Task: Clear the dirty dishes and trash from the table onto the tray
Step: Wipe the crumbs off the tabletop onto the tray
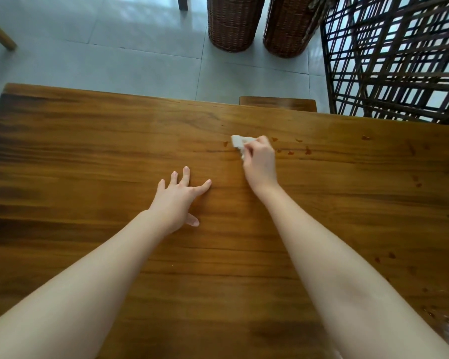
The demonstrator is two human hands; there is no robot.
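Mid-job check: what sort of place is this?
Probably a dining area, home or café: a wooden table with reddish drips, the right hand holding a tissue to it, a wooden seat at its far edge, wicker baskets on a tiled floor.

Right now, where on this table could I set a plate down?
Bare wood runs from the left hand to the left edge of the table. Right of the right hand, which grips a tissue, reddish drops dot the surface.

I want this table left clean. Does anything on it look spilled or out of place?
Yes. Reddish-brown drops spot the wooden table beside the right hand, which grips a white tissue; more speckle its right side. No tray or dishes are in view.
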